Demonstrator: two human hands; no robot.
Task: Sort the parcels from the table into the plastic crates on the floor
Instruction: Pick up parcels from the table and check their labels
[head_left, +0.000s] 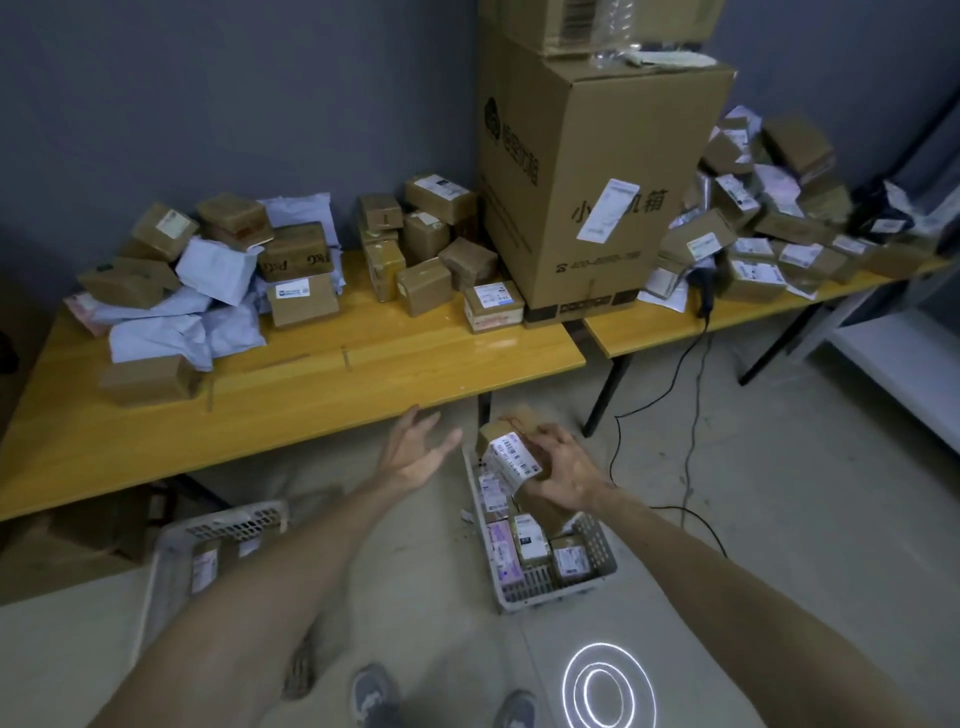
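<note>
Head view: right hand (563, 470) gripping labelled parcel (511, 457) above right crate (597, 540); left hand (415, 454) hovering, fingers spread, holding nothing. Advisable: lowering parcel before releasing.

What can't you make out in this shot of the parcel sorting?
Head view:
Left crate: inside mostly covered by the left forearm.
Label on the parcel in the right hand: too small and blurred to read.
Right crate: far end hidden behind that parcel and hand.
Top cardboard box: cut off by the upper edge.
</note>
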